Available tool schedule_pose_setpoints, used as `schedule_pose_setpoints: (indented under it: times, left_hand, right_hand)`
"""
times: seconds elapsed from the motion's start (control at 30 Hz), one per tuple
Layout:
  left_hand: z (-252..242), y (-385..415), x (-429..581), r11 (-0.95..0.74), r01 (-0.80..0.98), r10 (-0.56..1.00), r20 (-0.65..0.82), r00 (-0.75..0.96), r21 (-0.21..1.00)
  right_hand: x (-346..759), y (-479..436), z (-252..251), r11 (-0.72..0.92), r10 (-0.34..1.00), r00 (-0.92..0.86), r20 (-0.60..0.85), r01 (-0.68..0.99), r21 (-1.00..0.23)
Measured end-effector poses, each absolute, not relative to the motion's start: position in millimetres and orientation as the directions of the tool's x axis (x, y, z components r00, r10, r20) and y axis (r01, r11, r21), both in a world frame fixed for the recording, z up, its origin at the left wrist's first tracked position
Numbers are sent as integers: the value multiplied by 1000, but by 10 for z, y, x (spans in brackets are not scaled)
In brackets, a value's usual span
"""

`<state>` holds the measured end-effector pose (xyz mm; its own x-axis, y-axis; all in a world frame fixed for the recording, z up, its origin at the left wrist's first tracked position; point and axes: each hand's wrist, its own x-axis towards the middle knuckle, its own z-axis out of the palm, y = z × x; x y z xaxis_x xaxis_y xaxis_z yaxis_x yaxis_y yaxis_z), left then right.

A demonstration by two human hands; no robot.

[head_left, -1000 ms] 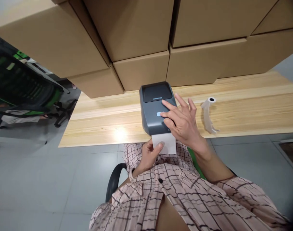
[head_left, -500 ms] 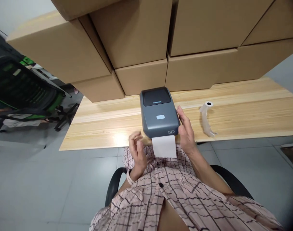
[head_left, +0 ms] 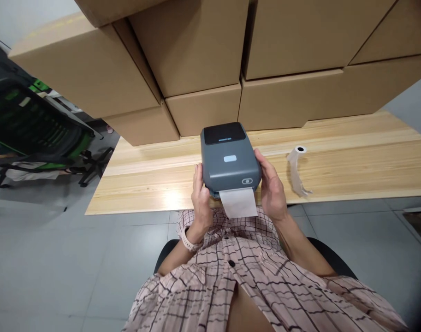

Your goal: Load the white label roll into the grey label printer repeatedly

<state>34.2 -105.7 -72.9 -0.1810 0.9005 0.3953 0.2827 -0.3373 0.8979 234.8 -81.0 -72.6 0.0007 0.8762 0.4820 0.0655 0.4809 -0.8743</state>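
A dark grey label printer (head_left: 229,159) stands on the wooden table, its front towards me. White paper (head_left: 240,203) hangs out of its front slot over the table edge. My left hand (head_left: 200,198) grips the printer's left side near the front corner, fingers pressed along it. On the opposite side my right hand (head_left: 272,191) holds the printer, its fingers along the right flank. The front of the cover looks raised a little, with a narrow gap at the lower left corner. Both hands' fingertips are partly hidden by the printer.
A small paper roll (head_left: 300,150) with a loose curled strip lies to the right on the table (head_left: 355,161). Stacked cardboard boxes (head_left: 203,110) line the back, close behind the printer. A black and green office chair (head_left: 33,124) stands at the left.
My left hand has come up against the printer's left side. The printer's front cover has risen and the paper has shifted slightly right and up. My right hand has settled lower along its side.
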Motion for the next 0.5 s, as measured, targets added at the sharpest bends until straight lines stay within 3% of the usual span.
schedule_pose_setpoints:
  times: [0.13,0.23,0.4,0.5]
  left_hand:
    - [-354,-708,285,-442,40,872,439,-214,896]
    - [-254,-400,241,-440,-14,882,430,-195,898]
    - [-535,-76,178,-126,-48,976,116,-185,991]
    - [-653,-19,156,-61,-48,991,55,-124,997]
  right_hand:
    - [2373,-448,-344,625,780,-64,623,126,-770]
    - [2342,-68,-12,664,733,-84,675,307,-682]
    - [2233,464,344,627,718,-82,691,506,-592]
    - [2204,793,435,636,709,-108,697,525,-565]
